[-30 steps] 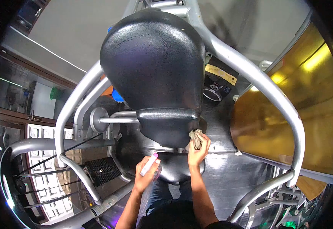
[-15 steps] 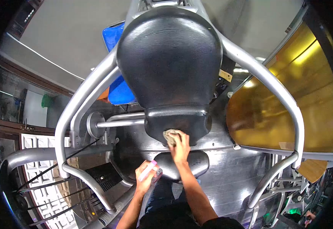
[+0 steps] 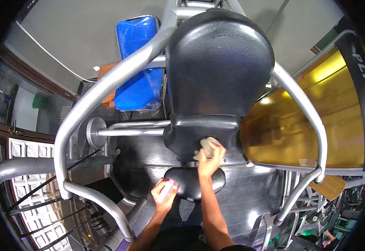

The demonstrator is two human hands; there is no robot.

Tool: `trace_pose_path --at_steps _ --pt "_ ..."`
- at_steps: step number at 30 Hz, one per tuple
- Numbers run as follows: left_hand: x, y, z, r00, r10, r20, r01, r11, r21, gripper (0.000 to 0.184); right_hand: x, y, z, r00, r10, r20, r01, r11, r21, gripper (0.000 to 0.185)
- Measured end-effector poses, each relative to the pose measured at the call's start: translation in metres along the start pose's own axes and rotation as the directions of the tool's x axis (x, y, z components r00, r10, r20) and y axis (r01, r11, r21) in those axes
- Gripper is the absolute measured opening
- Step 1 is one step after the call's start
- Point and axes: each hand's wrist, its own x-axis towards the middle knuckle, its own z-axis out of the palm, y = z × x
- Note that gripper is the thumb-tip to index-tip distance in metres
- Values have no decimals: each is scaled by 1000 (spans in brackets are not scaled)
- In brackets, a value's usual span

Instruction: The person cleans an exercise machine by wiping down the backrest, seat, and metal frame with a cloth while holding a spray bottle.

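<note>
In the head view, a black padded seat (image 3: 182, 138) joins a tall black backrest (image 3: 220, 67) on a grey-framed exercise machine. My right hand (image 3: 211, 162) is closed around a crumpled beige cloth (image 3: 209, 144), which rests on the front part of the seat. Lower and to the left, my left hand (image 3: 164, 196) grips what looks like a spray bottle (image 3: 165, 191) with a pink top; my fingers hide most of its body. Just beside that hand is a smaller black pad (image 3: 190, 186), below the seat.
Curved grey tubes (image 3: 103, 85) flank the seat on both sides. A blue pad (image 3: 138, 90) stands behind at left, and a large gold panel (image 3: 308, 117) is at right. Black cables (image 3: 44, 186) run at lower left. Part of another person (image 3: 328, 239) shows at far lower right.
My view has shifted, so the machine sits further right in the picture. The right hand has moved the cloth rightward across the seat. My left hand keeps hold of the spray bottle.
</note>
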Motion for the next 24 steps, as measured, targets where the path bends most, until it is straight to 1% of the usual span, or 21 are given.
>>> trace_pose_path --at_steps 1,2,4,5,6,8,9,10,12,14,16,18,19,21,22,23,24 --pt "-2 -6 2 1000 -16 -11 16 999 -30 12 -4 -9 9 997 -36 64 37 999 -17 43" --pt "-4 -12 1 1000 -21 -16 21 999 -37 12 -8 -17 17 989 -69 128 73 997 -32 44" --pt "-7 -18 -2 970 -241 -6 232 937 -263 3 -15 -27 31 950 -152 274 177 982 -66 45" --pt "-8 -19 -2 950 -311 5 297 903 -309 4 -18 -28 35 913 -160 376 208 974 -92 47" --pt "-8 -19 -2 950 -311 0 295 901 -317 4 -21 -26 37 875 -164 456 242 963 -119 48" --pt "-7 -18 -4 940 -341 13 330 896 -297 5 -22 -16 33 848 -183 497 291 945 -147 50" --pt "-7 -19 -5 940 -342 5 327 894 -306 5 -19 -13 27 835 -198 512 322 932 -165 50" --pt "-8 -21 -6 937 -348 12 337 896 -288 6 -15 -9 22 846 -226 483 334 931 -149 51" --pt "-9 -21 -7 934 -358 14 348 895 -279 7 -4 -1 6 867 -235 438 349 916 -198 45" --pt "-9 -20 -8 921 -388 27 377 873 -309 8 10 -3 -10 895 -215 391 319 921 -223 43" --pt "-10 -18 -7 914 -405 30 390 853 -346 7 17 -4 -18 932 -156 326 232 951 -207 42" --pt "-9 -13 -5 906 -421 33 401 833 -382 6 17 -10 -18 945 -101 311 175 960 -221 46" --pt "-8 -8 -6 914 -404 49 387 826 -409 6 16 -14 -15 942 -105 318 181 958 -221 46" --pt "-8 -9 -6 920 -389 59 373 816 -441 5 10 -23 -2 923 -222 313 281 947 -157 52" --pt "-9 -12 -7 930 -364 54 355 849 -391 5 7 -25 7 894 -275 354 338 933 -128 57" --pt "-11 -14 -7 940 -339 49 335 879 -339 5 3 -29 17 877 -288 384 360 924 -129 58" --pt "-11 -12 -7 939 -343 40 335 878 -342 5 -2 -33 27 859 -302 413 383 915 -128 59"
